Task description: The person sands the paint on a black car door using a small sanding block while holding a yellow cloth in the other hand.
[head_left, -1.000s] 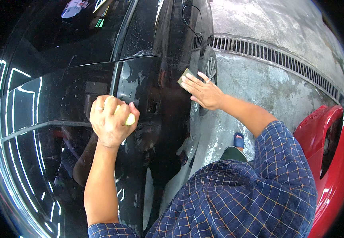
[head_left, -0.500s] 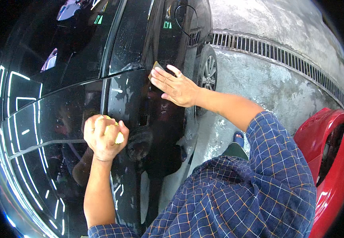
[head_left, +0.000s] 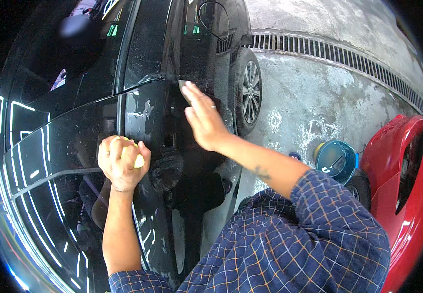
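Observation:
In the head view, my left hand (head_left: 122, 165) is closed round a crumpled, pale yellow sponge or cloth (head_left: 138, 161), mostly hidden by the fingers, over the side window of a glossy black car (head_left: 145, 110). Farther off and to the right, my right hand (head_left: 204, 119) lies with its fingers nearly straight against the car's side, below the window line. Under its fingertips a small, thin grey-brown sheet that looks like sandpaper (head_left: 182, 86) is pressed to the paint. Wet patches and streaks show on the panel near both hands.
The rear wheel (head_left: 249, 90) stands right of my right hand, with the round fuel flap (head_left: 214, 20) beyond. A teal bucket (head_left: 337, 161) is on the wet concrete floor, beside a red car body part (head_left: 392, 161). A drain grate (head_left: 328, 49) crosses the floor.
My right hand has shifted slightly left and nearer on the panel, its fingers pointing more away from me. The view has moved, bringing the bucket into sight. My left hand keeps its grip.

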Action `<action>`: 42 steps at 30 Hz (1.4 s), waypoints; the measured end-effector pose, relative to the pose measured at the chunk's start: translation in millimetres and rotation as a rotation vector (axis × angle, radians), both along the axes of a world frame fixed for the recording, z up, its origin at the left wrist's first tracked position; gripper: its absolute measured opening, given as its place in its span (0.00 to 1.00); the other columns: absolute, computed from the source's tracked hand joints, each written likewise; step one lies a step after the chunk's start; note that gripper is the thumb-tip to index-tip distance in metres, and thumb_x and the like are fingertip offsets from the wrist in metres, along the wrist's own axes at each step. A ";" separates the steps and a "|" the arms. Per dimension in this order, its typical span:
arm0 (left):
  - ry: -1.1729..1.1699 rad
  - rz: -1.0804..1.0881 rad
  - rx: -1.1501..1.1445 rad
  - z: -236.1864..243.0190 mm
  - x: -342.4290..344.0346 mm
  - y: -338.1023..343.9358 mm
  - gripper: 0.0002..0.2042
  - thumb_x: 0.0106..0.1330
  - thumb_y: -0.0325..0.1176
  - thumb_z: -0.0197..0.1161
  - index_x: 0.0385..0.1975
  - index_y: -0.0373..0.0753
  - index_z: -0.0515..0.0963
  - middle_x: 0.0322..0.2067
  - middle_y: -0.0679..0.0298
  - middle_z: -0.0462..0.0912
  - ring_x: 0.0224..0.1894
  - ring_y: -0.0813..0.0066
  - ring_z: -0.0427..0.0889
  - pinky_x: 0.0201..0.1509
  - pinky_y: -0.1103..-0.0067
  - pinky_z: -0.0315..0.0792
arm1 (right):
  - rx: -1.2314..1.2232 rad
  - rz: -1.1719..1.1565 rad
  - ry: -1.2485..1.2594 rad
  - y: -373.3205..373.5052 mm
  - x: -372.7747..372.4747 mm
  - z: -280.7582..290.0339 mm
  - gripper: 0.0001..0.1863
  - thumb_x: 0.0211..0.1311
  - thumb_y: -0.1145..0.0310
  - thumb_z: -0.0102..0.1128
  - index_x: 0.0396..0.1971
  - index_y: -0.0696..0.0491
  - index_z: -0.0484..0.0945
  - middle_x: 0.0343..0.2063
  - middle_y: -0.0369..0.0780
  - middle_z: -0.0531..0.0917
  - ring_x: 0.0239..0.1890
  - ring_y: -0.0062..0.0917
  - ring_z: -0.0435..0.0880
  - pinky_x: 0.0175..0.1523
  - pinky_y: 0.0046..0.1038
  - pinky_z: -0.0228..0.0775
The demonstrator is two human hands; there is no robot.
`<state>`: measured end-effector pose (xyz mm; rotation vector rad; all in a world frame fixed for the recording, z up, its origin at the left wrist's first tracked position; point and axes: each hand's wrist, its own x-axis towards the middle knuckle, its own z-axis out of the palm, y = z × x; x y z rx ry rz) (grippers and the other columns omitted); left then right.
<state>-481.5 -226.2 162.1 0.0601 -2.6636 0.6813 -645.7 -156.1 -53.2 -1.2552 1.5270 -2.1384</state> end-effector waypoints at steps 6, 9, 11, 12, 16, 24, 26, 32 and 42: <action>-0.002 -0.001 -0.051 -2.1 -11.8 11.4 0.09 0.54 0.25 0.76 0.28 0.39 0.79 0.32 0.58 0.81 0.39 0.53 0.84 0.43 0.63 0.80 | 0.184 0.007 -0.047 6.6 62.4 10.8 0.38 0.89 0.54 0.39 0.87 0.55 0.42 0.87 0.53 0.44 0.89 0.48 0.41 0.86 0.61 0.30; 0.035 -0.035 -0.051 -2.2 -28.6 5.6 0.09 0.55 0.26 0.75 0.25 0.40 0.77 0.31 0.59 0.81 0.38 0.53 0.83 0.42 0.63 0.79 | 0.194 -0.137 -0.104 -43.0 -2.3 20.3 0.35 0.90 0.52 0.37 0.85 0.55 0.50 0.85 0.55 0.52 0.88 0.48 0.44 0.85 0.62 0.32; 0.017 -0.020 -0.026 -2.6 -19.4 3.4 0.10 0.55 0.27 0.75 0.24 0.40 0.77 0.31 0.60 0.81 0.37 0.54 0.83 0.42 0.63 0.79 | 0.192 -0.084 -0.149 -34.4 24.9 24.5 0.36 0.90 0.51 0.37 0.86 0.54 0.46 0.86 0.53 0.47 0.89 0.47 0.40 0.86 0.61 0.31; 0.015 -0.012 -0.023 0.4 -16.7 2.5 0.10 0.55 0.27 0.75 0.24 0.40 0.77 0.31 0.60 0.81 0.37 0.54 0.83 0.41 0.63 0.79 | 0.174 -0.040 -0.171 -20.7 52.7 25.8 0.36 0.90 0.51 0.36 0.87 0.53 0.45 0.87 0.53 0.46 0.89 0.46 0.39 0.86 0.62 0.30; 0.034 -0.053 -0.042 1.4 -31.0 4.5 0.11 0.56 0.29 0.76 0.22 0.41 0.77 0.30 0.60 0.80 0.37 0.54 0.83 0.41 0.63 0.79 | 0.203 -0.126 -0.172 -46.6 3.6 25.3 0.37 0.90 0.48 0.35 0.86 0.52 0.47 0.87 0.52 0.47 0.89 0.46 0.39 0.86 0.63 0.29; 0.039 -0.047 -0.063 -3.9 -23.3 -0.1 0.11 0.59 0.30 0.75 0.22 0.41 0.78 0.30 0.59 0.81 0.39 0.55 0.84 0.43 0.63 0.80 | 0.118 -0.351 0.069 -49.8 -3.9 19.1 0.30 0.85 0.60 0.46 0.76 0.63 0.67 0.76 0.56 0.70 0.80 0.48 0.67 0.82 0.49 0.56; 0.045 -0.042 -0.066 -9.6 -19.6 -4.6 0.10 0.59 0.30 0.76 0.22 0.41 0.78 0.31 0.59 0.81 0.40 0.55 0.84 0.43 0.63 0.81 | 0.206 -0.406 0.109 -45.1 16.0 1.6 0.32 0.87 0.56 0.43 0.79 0.61 0.63 0.80 0.55 0.66 0.83 0.46 0.62 0.84 0.52 0.51; 0.045 -0.040 -0.102 -13.7 -16.2 -11.7 0.11 0.62 0.34 0.74 0.23 0.40 0.78 0.32 0.59 0.82 0.40 0.55 0.84 0.43 0.63 0.81 | 0.478 -0.281 0.001 30.6 80.4 -109.0 0.36 0.88 0.51 0.37 0.86 0.53 0.50 0.86 0.50 0.52 0.89 0.42 0.47 0.87 0.55 0.39; 0.057 -0.039 -0.125 -16.0 -6.7 -25.7 0.11 0.64 0.35 0.74 0.24 0.40 0.79 0.31 0.60 0.81 0.40 0.56 0.84 0.44 0.63 0.80 | 0.437 -0.102 -0.018 65.8 183.8 -96.2 0.39 0.88 0.56 0.42 0.87 0.56 0.41 0.87 0.53 0.40 0.89 0.48 0.37 0.87 0.58 0.32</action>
